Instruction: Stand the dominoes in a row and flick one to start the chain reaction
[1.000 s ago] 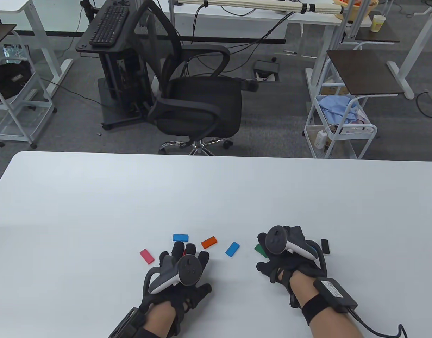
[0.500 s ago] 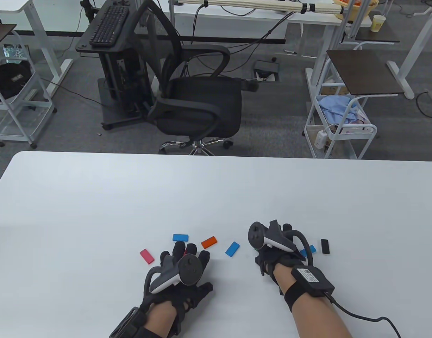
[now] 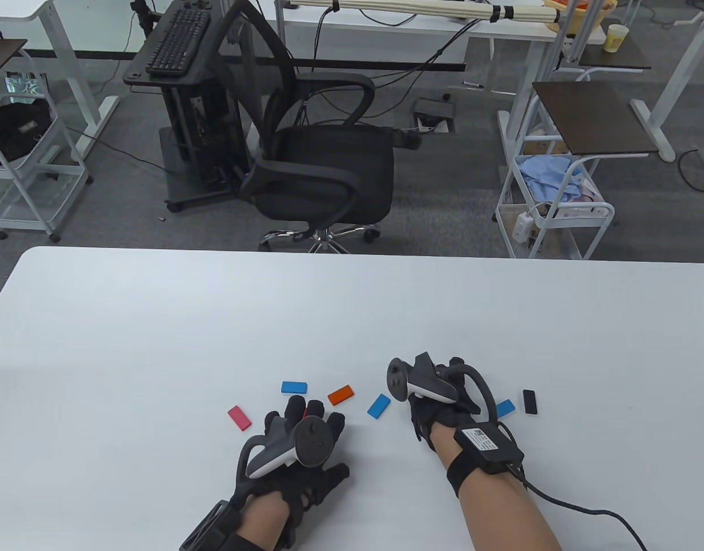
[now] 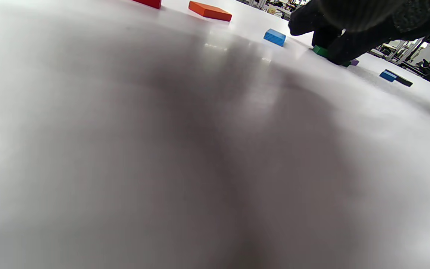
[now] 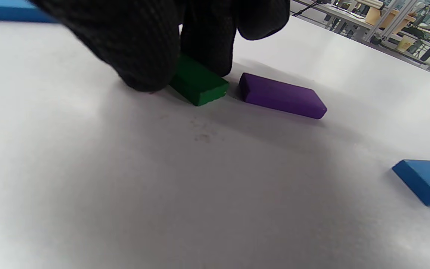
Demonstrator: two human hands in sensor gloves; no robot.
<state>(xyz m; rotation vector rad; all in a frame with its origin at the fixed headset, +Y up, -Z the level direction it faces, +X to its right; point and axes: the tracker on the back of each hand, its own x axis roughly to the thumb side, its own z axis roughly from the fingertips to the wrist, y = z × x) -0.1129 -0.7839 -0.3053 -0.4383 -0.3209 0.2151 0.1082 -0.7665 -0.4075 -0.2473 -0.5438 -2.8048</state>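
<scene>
Several coloured dominoes lie flat on the white table (image 3: 156,321): pink (image 3: 238,417), blue (image 3: 294,387), orange (image 3: 340,395), blue (image 3: 378,406), blue (image 3: 505,408) and black (image 3: 529,401). My left hand (image 3: 303,422) rests flat with its fingers spread, and a red domino (image 3: 306,408) peeks out between them. My right hand (image 3: 419,408) covers the green domino in the table view. In the right wrist view its fingers (image 5: 144,56) pinch the flat green domino (image 5: 200,84), with a purple domino (image 5: 282,99) right beside it.
A black office chair (image 3: 323,166) and a white trolley (image 3: 552,206) stand beyond the table's far edge. The right glove's cable (image 3: 587,511) trails toward the near right. The left wrist view shows the orange domino (image 4: 210,10) and a blue domino (image 4: 274,37) lying flat.
My right hand has moved left and turned inward, closing its fingers on the green domino and uncovering a blue domino to its right. My left hand has hardly moved.
</scene>
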